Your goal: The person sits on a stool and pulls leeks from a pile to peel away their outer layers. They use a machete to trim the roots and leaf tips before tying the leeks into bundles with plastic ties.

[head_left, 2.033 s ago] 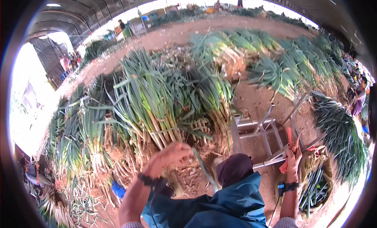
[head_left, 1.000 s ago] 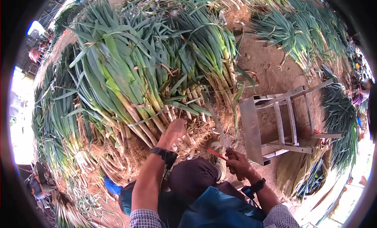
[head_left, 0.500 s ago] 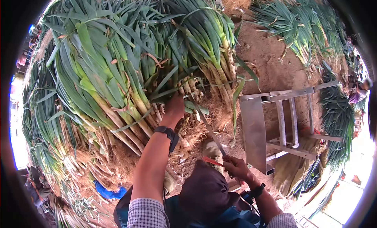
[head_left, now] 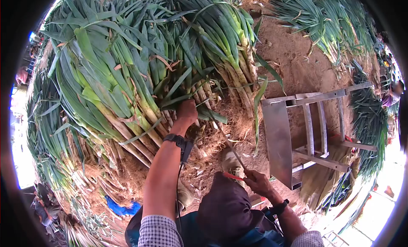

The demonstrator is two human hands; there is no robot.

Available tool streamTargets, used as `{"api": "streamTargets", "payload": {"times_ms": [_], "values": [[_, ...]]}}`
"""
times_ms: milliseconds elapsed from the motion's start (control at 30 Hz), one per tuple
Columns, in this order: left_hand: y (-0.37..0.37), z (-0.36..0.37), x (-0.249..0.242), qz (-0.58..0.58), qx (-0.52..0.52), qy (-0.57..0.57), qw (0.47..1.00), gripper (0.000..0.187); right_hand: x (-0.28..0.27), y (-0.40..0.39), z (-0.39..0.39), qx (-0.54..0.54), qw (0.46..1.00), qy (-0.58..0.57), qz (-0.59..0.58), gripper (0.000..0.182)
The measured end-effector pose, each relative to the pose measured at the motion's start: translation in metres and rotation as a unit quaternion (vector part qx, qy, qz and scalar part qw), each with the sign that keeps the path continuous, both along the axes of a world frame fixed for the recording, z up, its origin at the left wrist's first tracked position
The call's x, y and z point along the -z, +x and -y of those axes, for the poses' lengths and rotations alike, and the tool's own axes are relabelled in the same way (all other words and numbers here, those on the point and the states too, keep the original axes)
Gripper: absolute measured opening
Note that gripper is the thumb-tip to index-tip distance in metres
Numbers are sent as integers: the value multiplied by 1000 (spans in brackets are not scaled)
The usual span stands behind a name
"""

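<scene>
My left hand (head_left: 186, 111) is closed at the base of a bunch of leeks (head_left: 140, 94), where a green leek leaf (head_left: 175, 103) runs into its grip. What else the fist holds is hidden. In my right hand (head_left: 258, 183) is a long thin-bladed knife (head_left: 229, 142), gripped near its lower end. Its narrow blade slants up and left, with the tip among the leaves beside my left hand. A red strip (head_left: 233, 176) sticks out by the right fist. Another leek bunch (head_left: 231, 55), tied round its leaves, stands behind the blade with its roots down.
A metal frame stool (head_left: 278, 140) lies on its side at the right, on bare soil (head_left: 282, 55). More leeks (head_left: 327, 28) are heaped at the back right. Blue cloth (head_left: 121, 206) lies at lower left. My shoe (head_left: 232, 162) shows below the blade.
The view has shifted slightly, so the stool appears further right. Both hands keep nearly the same places and grips, and the blade still points into the leaves.
</scene>
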State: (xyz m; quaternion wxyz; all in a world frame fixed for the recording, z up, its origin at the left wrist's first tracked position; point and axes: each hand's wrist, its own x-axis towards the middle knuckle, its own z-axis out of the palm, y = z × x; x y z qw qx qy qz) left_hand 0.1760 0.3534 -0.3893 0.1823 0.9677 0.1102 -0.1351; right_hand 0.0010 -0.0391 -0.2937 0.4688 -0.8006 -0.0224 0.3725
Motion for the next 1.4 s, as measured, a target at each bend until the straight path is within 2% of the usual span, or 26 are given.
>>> {"api": "streamTargets", "payload": {"times_ms": [67,167,300,367,567,600,667,800,900,1000,1100,1200,1333,1400], "values": [[3,-8,38,6,14,-2,1000,11,-13,7,-6,18,998,16,-51,42],[-6,-2,-2,46,-42,-95,994,13,-42,22,-11,20,989,20,-147,41],[-6,-4,-5,22,-38,-116,992,15,-57,29,-9,71,948,92,-295,35],[-7,-6,-1,15,-60,-152,986,14,-51,26,-7,87,934,126,-322,30],[-5,-11,3,-2,11,-76,997,14,-47,29,-4,96,918,153,-353,22],[-5,-10,2,-3,-12,-89,996,14,-47,30,-4,98,915,153,-360,21],[-5,-9,1,-3,-56,-113,992,14,-48,33,-8,85,919,159,-349,21],[-10,-12,1,39,-46,-141,988,15,-42,38,-19,60,929,167,-325,24],[-11,-14,1,41,-34,-163,985,16,-14,22,-19,27,974,83,-209,27],[-9,-15,3,41,-36,-167,984,18,-7,11,-23,19,992,24,-124,31],[-6,-12,3,45,-37,-162,985,19,-3,13,-28,-46,997,-51,38,33],[-4,-10,7,39,-42,-174,983,16,5,10,-35,-15,993,-18,113,35],[-3,-8,8,52,-43,-172,983,13,6,32,-44,-5,997,-43,-63,37],[-4,-8,7,61,-42,-181,981,12,9,43,-63,12,997,-16,-72,39]]}}
